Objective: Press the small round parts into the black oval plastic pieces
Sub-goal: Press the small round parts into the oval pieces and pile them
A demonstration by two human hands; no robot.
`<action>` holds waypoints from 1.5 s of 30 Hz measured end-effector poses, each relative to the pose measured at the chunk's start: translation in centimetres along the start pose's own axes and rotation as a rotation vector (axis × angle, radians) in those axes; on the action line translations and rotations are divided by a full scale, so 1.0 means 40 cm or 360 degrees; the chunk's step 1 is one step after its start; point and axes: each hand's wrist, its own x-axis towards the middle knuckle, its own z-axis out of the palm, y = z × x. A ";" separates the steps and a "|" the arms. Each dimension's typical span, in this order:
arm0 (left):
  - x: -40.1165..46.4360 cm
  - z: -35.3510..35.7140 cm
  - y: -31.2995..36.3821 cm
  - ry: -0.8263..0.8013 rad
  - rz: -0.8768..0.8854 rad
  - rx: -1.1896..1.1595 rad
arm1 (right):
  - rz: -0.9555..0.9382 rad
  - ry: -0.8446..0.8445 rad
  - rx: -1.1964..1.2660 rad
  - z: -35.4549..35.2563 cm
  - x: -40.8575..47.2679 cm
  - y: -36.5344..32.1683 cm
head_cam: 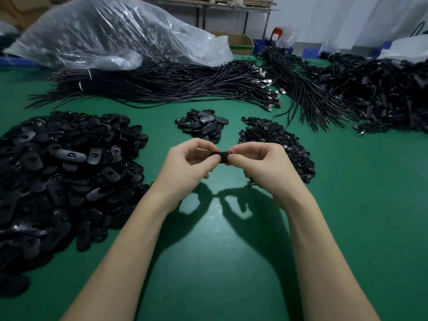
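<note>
Both hands meet above the green table [208,251] and pinch one black oval piece [221,157] between them. My left hand [187,165] holds its left end with curled fingers and thumb. My right hand [261,165] grips its right end. Any small round part in the piece is hidden by the fingers. A big heap of black oval pieces [62,179] lies to the left. A small pile of oval pieces [202,125] sits just beyond the hands. A heap of small round parts [275,142] lies behind and to the right of my right hand.
Bundles of black cables [166,84] stretch across the far table, with a tangled mass of cables [375,93] at the right. A large clear plastic bag [111,33] of parts sits at the back left. A cardboard box [240,42] stands behind.
</note>
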 end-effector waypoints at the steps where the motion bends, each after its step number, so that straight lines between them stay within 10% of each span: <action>1: -0.001 0.001 0.001 -0.0002 0.0003 -0.0001 | -0.0013 0.0023 -0.0064 0.001 0.002 0.000; 45: 0.001 0.004 -0.015 -0.0025 -0.0074 0.0113 | -0.0203 0.0008 -0.0408 0.021 0.011 0.032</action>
